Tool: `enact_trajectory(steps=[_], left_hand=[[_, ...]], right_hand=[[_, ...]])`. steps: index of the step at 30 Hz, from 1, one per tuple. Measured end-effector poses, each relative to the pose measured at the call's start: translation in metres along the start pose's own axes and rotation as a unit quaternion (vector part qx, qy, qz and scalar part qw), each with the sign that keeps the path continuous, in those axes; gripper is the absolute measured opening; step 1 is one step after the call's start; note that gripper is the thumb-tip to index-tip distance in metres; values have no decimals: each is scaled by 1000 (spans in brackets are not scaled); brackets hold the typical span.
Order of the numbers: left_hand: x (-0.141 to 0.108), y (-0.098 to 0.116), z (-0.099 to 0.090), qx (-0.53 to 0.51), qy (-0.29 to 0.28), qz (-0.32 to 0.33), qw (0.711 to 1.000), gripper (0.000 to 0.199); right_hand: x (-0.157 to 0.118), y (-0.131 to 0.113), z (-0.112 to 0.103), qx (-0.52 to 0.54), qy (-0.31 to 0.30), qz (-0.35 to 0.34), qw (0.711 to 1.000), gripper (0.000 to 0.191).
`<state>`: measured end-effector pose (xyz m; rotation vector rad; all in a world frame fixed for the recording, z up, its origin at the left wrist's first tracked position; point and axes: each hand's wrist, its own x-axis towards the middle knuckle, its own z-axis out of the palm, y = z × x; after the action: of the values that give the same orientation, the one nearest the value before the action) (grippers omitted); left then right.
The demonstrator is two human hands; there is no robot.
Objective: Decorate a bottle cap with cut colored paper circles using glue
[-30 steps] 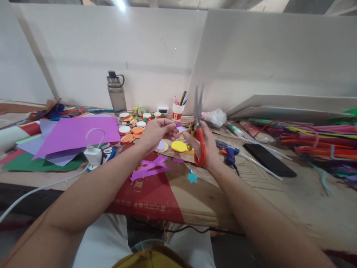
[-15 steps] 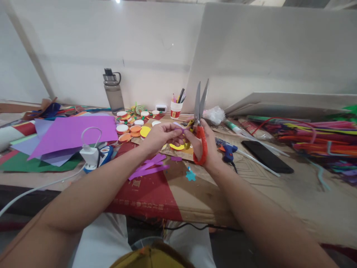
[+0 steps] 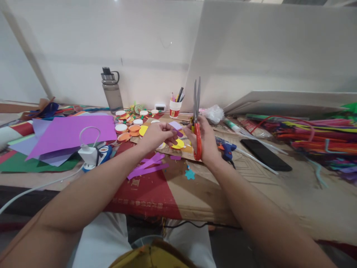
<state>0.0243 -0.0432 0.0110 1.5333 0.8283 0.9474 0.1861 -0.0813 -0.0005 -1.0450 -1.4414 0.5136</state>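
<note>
Between the fingertips of my left hand (image 3: 159, 136) is a small purple paper piece (image 3: 179, 133), held above the table. My right hand (image 3: 206, 139) is closed on scissors (image 3: 198, 137) with orange-red handles, their blades pointing up and slightly apart. A small dark yellow rolled item (image 3: 192, 126) shows by the right fingers, partly hidden. Below the hands lie purple paper strips (image 3: 149, 165), a short purple piece (image 3: 175, 158) and a blue star-shaped cutout (image 3: 190, 174). A yellow paper circle (image 3: 177, 143) is just beneath the left fingers.
Purple sheets (image 3: 75, 130) and a white charger (image 3: 88, 154) lie left. Behind stand a water bottle (image 3: 112, 91) and a pen cup (image 3: 175, 108). On the right are a blue glue gun (image 3: 229, 149), a black phone (image 3: 264, 154) and colourful pipe cleaners (image 3: 315, 139).
My hands have moved apart, the left drawing away with the purple piece. The scissors have turned, and their blades look closer together.
</note>
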Motion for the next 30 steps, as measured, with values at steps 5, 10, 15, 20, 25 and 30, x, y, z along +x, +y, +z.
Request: enact_trajectory(steps=[5,10,15,20,25,30], left_hand=[[-1,-2,3,110,-11,11,994,2],[2,-8,2,113,-28,-9,993,4],[2,-6,3,117,-34,-36,992,9],[-1,0,4,95,-38,-55,993,10],[-3,9,4,153,-25,-43,987,5],[-3,5,3,140,-10,-30,990,10]], right_hand=[[1,9,-4,-76,-72,-28,994,45],[-3,7,0,-111,-103,-70,986,42],[-5,1,2,-147,-89,-86,981,43],[-6,-1,3,-159,-95,-89,979,42],[-4,5,3,-102,-80,-54,990,44],[-1,2,6,-34,-75,20,996,45]])
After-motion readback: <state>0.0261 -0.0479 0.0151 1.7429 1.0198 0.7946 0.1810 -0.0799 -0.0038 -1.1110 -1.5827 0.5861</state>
